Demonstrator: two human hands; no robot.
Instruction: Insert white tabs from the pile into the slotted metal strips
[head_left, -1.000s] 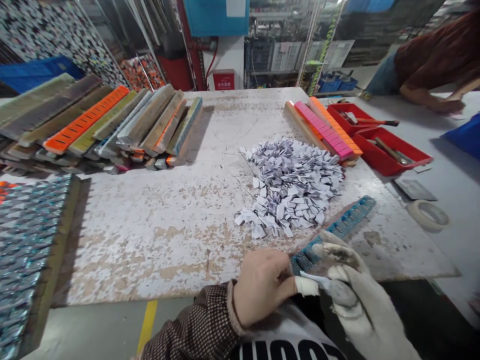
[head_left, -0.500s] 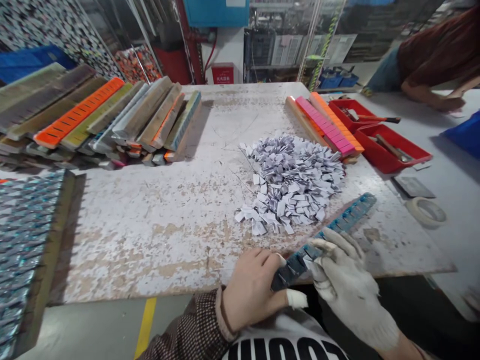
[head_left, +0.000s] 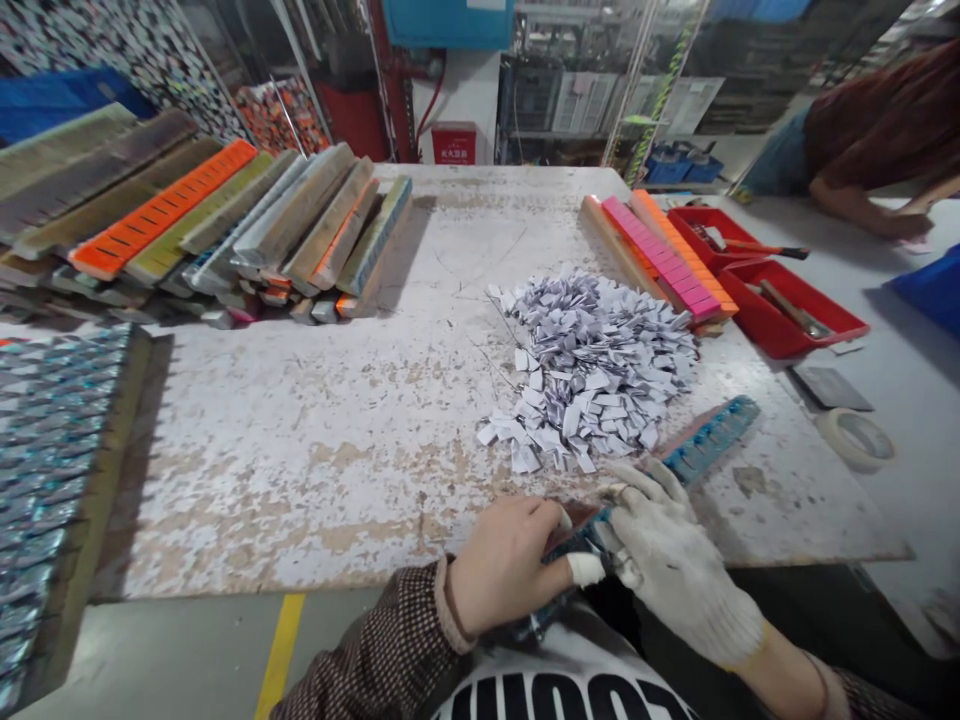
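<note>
A narrow blue strip with notches along its edge [head_left: 709, 440] lies slantwise at the table's front edge, its near end over my lap. My left hand [head_left: 510, 560], bare with white wrapping on the thumb, is closed around its near part. My right hand [head_left: 675, 560], in a white knitted glove, is closed over the strip's middle, just right of the left hand. A small pale piece shows by the gloved fingertips, partly hidden. Just beyond the strip is a heap of small white chips [head_left: 600, 360].
Slotted bars [head_left: 165, 210] are stacked at the back left, above a teal slotted block [head_left: 60, 450]. Pink and orange bars [head_left: 660, 255] lie beyond the chips. Red trays [head_left: 795, 310] with tools and a tape roll [head_left: 856, 438] are right. A person [head_left: 885, 140] leans at the far right.
The strip has slid down and left towards my body, its near end now below my left hand. My gloved hand has moved slightly left along it. The view has shifted a little.
</note>
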